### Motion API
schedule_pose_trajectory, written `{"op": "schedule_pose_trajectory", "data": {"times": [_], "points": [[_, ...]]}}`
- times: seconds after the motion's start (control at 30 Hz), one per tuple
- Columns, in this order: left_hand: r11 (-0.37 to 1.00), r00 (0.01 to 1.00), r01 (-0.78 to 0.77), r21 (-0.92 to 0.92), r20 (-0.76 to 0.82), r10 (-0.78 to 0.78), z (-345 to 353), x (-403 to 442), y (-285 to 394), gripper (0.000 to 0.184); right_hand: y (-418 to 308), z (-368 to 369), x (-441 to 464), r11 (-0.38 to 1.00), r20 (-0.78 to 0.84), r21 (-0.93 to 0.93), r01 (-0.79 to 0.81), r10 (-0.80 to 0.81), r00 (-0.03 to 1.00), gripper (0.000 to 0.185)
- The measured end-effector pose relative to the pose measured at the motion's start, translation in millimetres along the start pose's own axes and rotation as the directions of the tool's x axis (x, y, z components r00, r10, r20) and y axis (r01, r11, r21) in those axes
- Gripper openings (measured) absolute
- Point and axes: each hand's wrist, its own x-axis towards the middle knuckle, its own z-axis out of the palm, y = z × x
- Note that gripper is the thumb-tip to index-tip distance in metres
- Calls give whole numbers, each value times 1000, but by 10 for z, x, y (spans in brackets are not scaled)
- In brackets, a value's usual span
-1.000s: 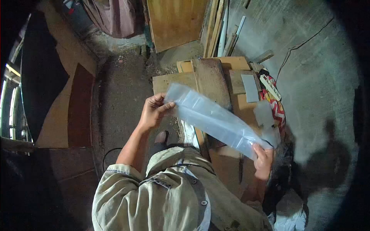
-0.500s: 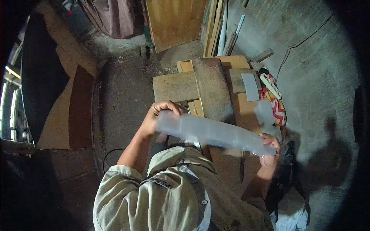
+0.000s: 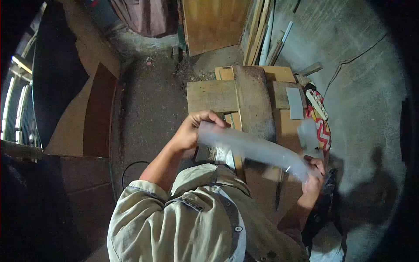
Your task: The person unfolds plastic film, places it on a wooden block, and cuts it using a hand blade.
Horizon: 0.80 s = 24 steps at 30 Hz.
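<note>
A long strip of translucent, whitish plastic sheet hangs across the front of my body, slanting down to the right and bending near its right end. My left hand grips the left end, thumb and fingers closed over its upper edge. On the other end, my right hand is closed round the strip. Motion blurs part of the sheet. Below and beyond it lie wooden boards and a long worn plank.
To the right lie a pale rectangular sheet, another translucent piece, a white power strip and a patterned cloth. Timber lengths and pipes lean by the grey wall. A brown panel stands left.
The view has shifted, so the surroundings appear farther right. My hands are slightly closer together, and the plastic strip bends more near my right hand. Both hands keep their hold.
</note>
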Motion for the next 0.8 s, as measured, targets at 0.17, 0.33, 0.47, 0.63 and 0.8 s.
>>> {"op": "schedule_pose_trajectory", "data": {"times": [0.17,0.33,0.47,0.63,0.8], "points": [[998,999,-46,44,30,44,-29,9,-51,22,-29,53,-10,1000,-36,-2,-8,8,999,27],[999,999,-43,15,24,43,26,-17,-6,23,-69,79,22,996,11,-87,-18,19,1000,27],[990,996,-87,115,45,82,74,-19,51,20,68,-155,37,908,55,-393,146,-135,989,25],[966,989,-143,216,69,131,119,-36,104,20,-35,0,22,999,-7,-51,-17,17,1000,27],[888,998,-56,456,-1,63,212,-13,225,26,-19,217,52,887,-88,-457,-64,27,996,42]]}}
